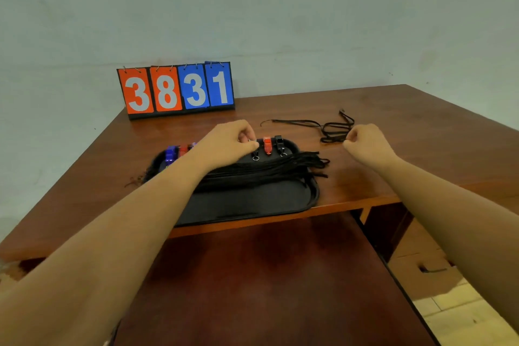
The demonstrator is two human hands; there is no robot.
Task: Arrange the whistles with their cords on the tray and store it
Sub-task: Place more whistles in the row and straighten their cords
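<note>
Tray (252, 205): black, shallow, rounded corners, raised rim, matte. It sat on the wooden table (407, 149) with its near rim right at the table's front edge.

Contents: whistles in a row along the far rim. Left end had a blue whistle (170, 154) and a red whistle (183, 149), both glossy plastic, the run beyond them hidden by the left forearm. Right end had a dark whistle (255, 153) with a metal ring, an orange-red whistle (267, 145), then a black whistle (278, 142) with a ring at its near end.

Cord bundle (266, 170): many thin black cords laid roughly parallel across the tray's middle, ends spilling over the right rim onto the table. The tray's near half was bare.

Loose cord (334, 130): one black flat cord off the tray, on the table behind its right corner, partly looped and partly trailing left.

Left hand (234, 137): over the far row, fingers curled in, thumb tip just above the dark whistle. Couldn't tell if it actually pinched it.

Right hand (363, 143): over the table right of the tray, fingers curled tight, fingertips at the loose cord's near loop. Grip vs. touch: couldn't tell.

Flip scoreboard (176, 90) stood at the back against the wall: two orange cards and two blue ones, reading 3831.

Table top was reddish-brown, smooth, slightly shiny.
</note>
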